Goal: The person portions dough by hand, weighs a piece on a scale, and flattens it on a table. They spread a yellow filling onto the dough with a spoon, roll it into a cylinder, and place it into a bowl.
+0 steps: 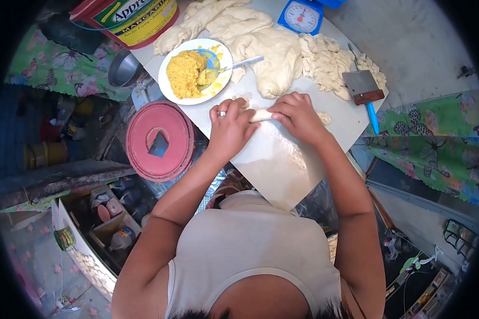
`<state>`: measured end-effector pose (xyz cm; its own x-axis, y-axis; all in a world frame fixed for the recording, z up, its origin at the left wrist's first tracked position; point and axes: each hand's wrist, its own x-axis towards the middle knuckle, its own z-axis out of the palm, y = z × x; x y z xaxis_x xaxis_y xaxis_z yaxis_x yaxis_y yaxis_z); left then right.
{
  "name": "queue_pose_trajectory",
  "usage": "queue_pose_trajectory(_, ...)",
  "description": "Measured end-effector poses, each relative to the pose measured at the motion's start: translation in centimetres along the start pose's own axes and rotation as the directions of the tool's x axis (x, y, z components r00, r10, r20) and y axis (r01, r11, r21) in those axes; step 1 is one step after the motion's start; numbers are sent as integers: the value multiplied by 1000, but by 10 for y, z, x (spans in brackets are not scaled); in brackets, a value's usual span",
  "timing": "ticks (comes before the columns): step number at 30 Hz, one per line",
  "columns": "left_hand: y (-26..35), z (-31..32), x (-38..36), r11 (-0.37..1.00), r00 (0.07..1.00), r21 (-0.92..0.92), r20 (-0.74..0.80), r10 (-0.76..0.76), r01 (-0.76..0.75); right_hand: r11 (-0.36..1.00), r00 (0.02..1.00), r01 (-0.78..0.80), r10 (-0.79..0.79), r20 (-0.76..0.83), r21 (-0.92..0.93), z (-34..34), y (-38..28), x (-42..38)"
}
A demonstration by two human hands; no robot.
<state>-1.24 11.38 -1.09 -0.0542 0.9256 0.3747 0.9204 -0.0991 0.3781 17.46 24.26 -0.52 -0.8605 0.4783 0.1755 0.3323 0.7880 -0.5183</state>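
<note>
A short roll of dough lies between my two hands over the pale work surface. My left hand, with a ring on one finger, grips its left end. Curled around the right end are the fingers of my right hand. Just beyond my left hand stands a white plate with a mound of yellow filling and a spoon resting in it. A large mass of dough spreads behind my hands, and small dough scraps lie beside my right hand.
A dough scraper and a blue-handled tool lie at the right edge. At the back are a blue kitchen scale and a margarine bucket. A red lid sits left of the table, near a metal pot.
</note>
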Motion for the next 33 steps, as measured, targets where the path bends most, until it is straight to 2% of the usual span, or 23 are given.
queue_pose_trajectory(2, -3, 2, 2, 999, 1000, 36, -12, -19, 20, 999, 998, -26, 25, -52, -30, 1, -3, 2)
queue_pose_trajectory(4, -6, 7, 2, 998, 997, 62, -68, -21, 25, 1000, 988, 22, -19, -155, 21, 3, -9, 4)
queue_pose_trajectory(5, -5, 5, 3, 998, 998, 61, -68, -18, 22, 1000, 987, 20, -17, -157, 20, 3, -8, 4)
queue_pose_trajectory(7, -3, 1, 6, 999, 999, -22, -2, 46, -46, 999, 999, 42, -42, -30, 7, 5, -4, 6)
queue_pose_trajectory(10, -9, 5, 9, 1000, 1000, -19, 24, 11, -10, 998, 996, -61, 61, -62, -10, 9, -1, 11)
queue_pose_trajectory(14, -4, -8, 10, 999, 998, -36, 65, 19, -17, 996, 993, -62, 68, -97, 62, 5, -9, 5)
queue_pose_trajectory(17, 3, -25, -5, 993, 991, -108, 111, 67, -55, 996, 997, -53, 57, -51, 74, -9, -30, -18)
queue_pose_trajectory(19, 4, -29, -24, 959, 937, -119, 211, 278, -258, 993, 996, -35, 25, 86, 117, -10, -43, -41)
queue_pose_trajectory(20, 7, -29, -32, 959, 937, -119, 212, 279, -259, 993, 996, -36, 26, 85, 117, -6, -49, -51)
queue_pose_trajectory(22, 13, -30, -46, 936, 926, -253, 227, 302, -243, 983, 993, -50, 31, 113, 175, 4, -56, -69)
queue_pose_trajectory(23, 14, -30, -49, 944, 931, -276, 260, 256, -182, 975, 989, -105, 81, 125, 198, 5, -58, -72)
queue_pose_trajectory(24, 14, -29, -50, 943, 929, -279, 265, 259, -183, 973, 988, -111, 87, 124, 201, 7, -59, -72)
queue_pose_trajectory(26, 14, -28, -44, 987, 954, -162, 299, 31, 18, 980, 980, -197, 198, -21, 31, 11, -58, -65)
queue_pose_trajectory(27, 13, -22, -41, 996, 975, -90, 224, 5, 16, 980, 980, -198, 199, -28, 30, 13, -58, -63)
queue_pose_trajectory(29, 14, -20, -37, 998, 978, -62, 210, 0, 13, 974, 966, -219, 208, -153, -55, 15, -58, -59)
queue_pose_trajectory(31, 14, -21, -38, 999, 980, -37, 198, -7, 15, 985, 981, -164, 157, -115, -52, 11, -66, -64)
queue_pose_trajectory(33, 14, -22, -49, 971, 925, -116, 299, 234, -208, 993, 992, -110, 107, -71, -45, 17, -74, -73)
